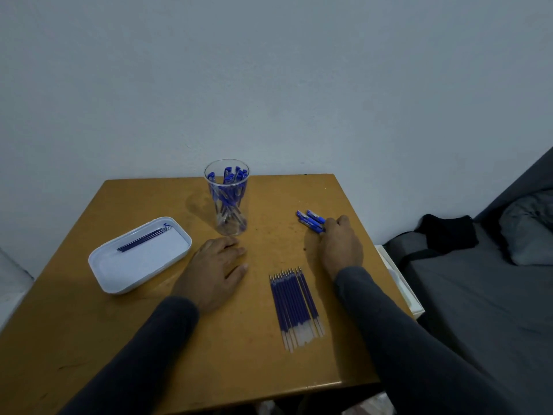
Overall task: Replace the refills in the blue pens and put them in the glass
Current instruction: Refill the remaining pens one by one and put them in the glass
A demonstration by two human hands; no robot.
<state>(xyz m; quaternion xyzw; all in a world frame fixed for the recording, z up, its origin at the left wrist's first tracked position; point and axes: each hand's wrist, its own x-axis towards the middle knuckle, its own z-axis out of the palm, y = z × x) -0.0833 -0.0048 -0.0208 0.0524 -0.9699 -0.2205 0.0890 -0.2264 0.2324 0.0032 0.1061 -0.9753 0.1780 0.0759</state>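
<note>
Hands rest on the table (89, 339). The left hand (214, 272) lies flat with fingers spread, just below the glass (227, 197) full of pens at 12 o'clock. The right hand (339, 248) curls over loose blue pens (309, 220) at 2 o'clock. New refills (296, 307) lie between the arms. A tray (119, 280) with old refills (143, 238) sits at 9 o'clock.

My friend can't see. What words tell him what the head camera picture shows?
A person's right hand reaches a few blue pens on a wooden table, left hand flat nearby. A glass holds more pens; refills lie in front, a white tray left.
</note>
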